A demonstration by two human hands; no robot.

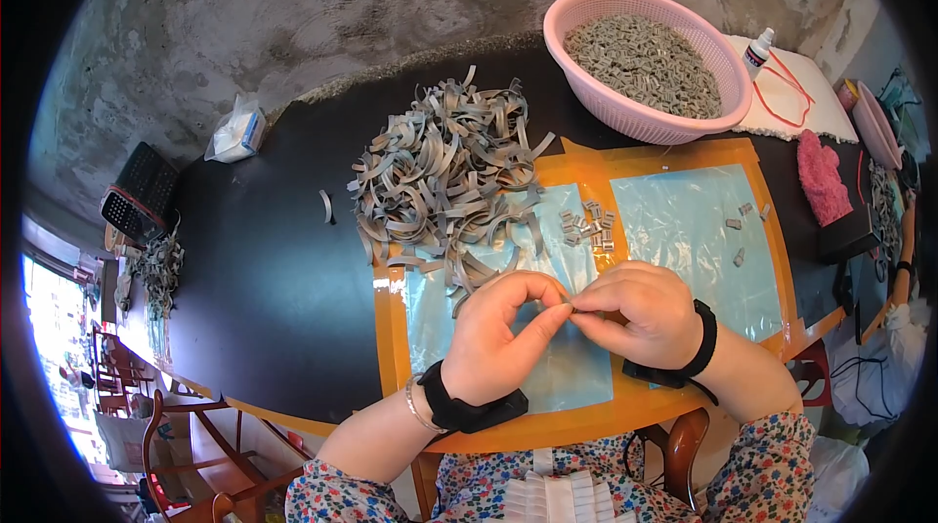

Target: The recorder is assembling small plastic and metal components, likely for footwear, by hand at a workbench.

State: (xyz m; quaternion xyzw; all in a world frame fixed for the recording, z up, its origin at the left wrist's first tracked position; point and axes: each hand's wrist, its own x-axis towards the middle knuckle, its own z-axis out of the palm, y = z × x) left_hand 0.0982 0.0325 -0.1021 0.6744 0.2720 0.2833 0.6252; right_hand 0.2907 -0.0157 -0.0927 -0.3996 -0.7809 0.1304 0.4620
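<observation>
My left hand (pixel 500 335) and my right hand (pixel 647 313) meet fingertip to fingertip above the near part of the blue plastic-covered mat (pixel 576 372). Each one pinches thumb against forefinger. Whatever sits between the tips is too small and covered to make out. Just beyond the left hand rises a heap of curled grey strips (pixel 440 171), some spilling onto the mat. A cluster of small grey tube-like pieces (pixel 591 228) lies beyond the fingers, and a few similar loose pieces (pixel 740 256) are scattered on the right-hand sheet.
At the back right stands a pink basket (pixel 640 123) full of small grey pieces. Right of it are a white bottle (pixel 758 49), a red cord (pixel 796 83) and a pink fuzzy cloth (pixel 823 179). A plastic-wrapped packet (pixel 236 129) and a black basket (pixel 140 193) are at left.
</observation>
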